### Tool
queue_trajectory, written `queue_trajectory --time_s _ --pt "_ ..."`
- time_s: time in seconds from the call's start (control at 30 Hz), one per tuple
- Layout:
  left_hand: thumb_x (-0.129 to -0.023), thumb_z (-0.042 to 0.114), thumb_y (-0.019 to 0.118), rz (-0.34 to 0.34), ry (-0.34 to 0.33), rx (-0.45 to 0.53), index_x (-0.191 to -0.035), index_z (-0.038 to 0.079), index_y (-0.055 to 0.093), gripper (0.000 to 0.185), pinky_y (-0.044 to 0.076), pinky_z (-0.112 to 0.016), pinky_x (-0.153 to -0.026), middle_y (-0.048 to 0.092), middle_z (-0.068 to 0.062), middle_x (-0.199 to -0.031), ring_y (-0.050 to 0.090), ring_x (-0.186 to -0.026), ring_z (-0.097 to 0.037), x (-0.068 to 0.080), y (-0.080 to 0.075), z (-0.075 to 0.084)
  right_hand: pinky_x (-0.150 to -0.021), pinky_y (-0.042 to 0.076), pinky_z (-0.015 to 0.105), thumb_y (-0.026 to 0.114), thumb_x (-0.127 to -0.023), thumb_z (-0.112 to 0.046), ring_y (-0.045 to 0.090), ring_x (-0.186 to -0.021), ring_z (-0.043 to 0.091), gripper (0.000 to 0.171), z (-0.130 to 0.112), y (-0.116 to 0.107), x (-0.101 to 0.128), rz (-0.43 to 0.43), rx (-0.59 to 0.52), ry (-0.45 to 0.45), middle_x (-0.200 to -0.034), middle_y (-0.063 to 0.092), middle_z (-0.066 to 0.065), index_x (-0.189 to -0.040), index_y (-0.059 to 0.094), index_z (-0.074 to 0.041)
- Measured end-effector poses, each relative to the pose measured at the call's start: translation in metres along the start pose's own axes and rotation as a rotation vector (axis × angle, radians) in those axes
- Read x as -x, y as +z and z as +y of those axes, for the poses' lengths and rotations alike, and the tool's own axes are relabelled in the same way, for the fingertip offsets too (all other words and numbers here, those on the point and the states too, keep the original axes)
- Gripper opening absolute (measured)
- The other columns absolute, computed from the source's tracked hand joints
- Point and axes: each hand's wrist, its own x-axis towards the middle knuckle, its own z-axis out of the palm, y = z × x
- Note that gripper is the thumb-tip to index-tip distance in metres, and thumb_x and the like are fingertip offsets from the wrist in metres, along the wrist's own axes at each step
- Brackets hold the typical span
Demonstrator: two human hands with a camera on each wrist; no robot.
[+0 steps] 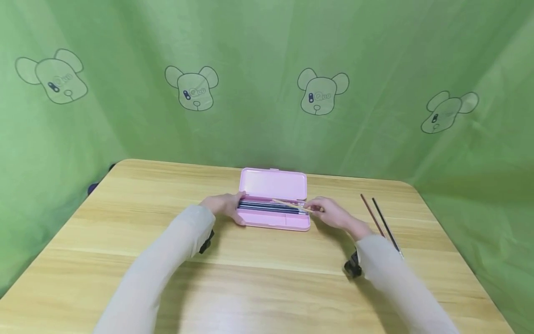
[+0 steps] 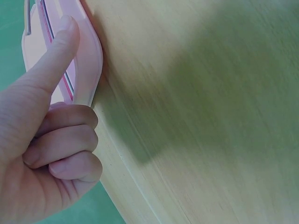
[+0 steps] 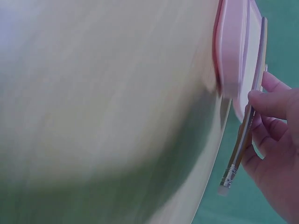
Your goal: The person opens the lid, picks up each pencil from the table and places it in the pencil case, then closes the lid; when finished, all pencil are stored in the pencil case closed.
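Observation:
A pink pencil case [image 1: 267, 220] lies with its lid [image 1: 273, 183] raised at the back. Several dark pencils [image 1: 267, 205] lie lengthwise in its long compartment. My left hand [image 1: 225, 206] grips the case's left end, the thumb [image 2: 60, 46] over the front rim and the other fingers curled below it. Between thumb and fingers, my right hand [image 1: 331, 213] pinches a yellowish wooden pencil [image 1: 288, 204], held slanted over the case's right half. Its eraser end [image 3: 223, 189] points away from the case, sticking out below the fingers in the right wrist view.
To the right of the case, a reddish-brown pencil [image 1: 372, 214] and a black pencil [image 1: 384, 222] lie on the wooden table [image 1: 233, 287], close to the right sleeve. Behind the table hangs a green curtain [image 1: 258, 134] printed with bear heads.

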Motion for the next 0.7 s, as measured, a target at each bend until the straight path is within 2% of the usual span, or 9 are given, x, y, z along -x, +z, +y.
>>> queue_trajectory --time_s 0.37,0.7 --pt "-0.076 0.041 0.074 0.003 -0.001 -0.038 -0.15 0.008 0.011 0.103 0.026 -0.042 -0.117 0.035 -0.021 -0.148 0.034 -0.137 -0.033 0.001 -0.001 0.002 -0.086 0.052 0.042 0.053 -0.081 0.01 0.06 -0.09 0.027 0.031 -0.028 0.013 -0.027 -0.074 -0.023 -0.027 -0.096 0.064 0.017 -0.11 0.064 0.005" --pt "-0.075 0.039 0.076 -0.004 -0.006 -0.009 -0.15 0.009 0.009 0.105 0.025 -0.043 -0.117 0.033 -0.022 -0.148 0.032 -0.138 -0.035 0.002 -0.001 0.003 -0.082 0.054 0.037 0.052 -0.079 0.013 0.061 -0.086 0.025 0.029 -0.039 0.026 -0.044 -0.056 -0.016 -0.099 -0.093 0.066 0.017 -0.103 0.066 0.005"
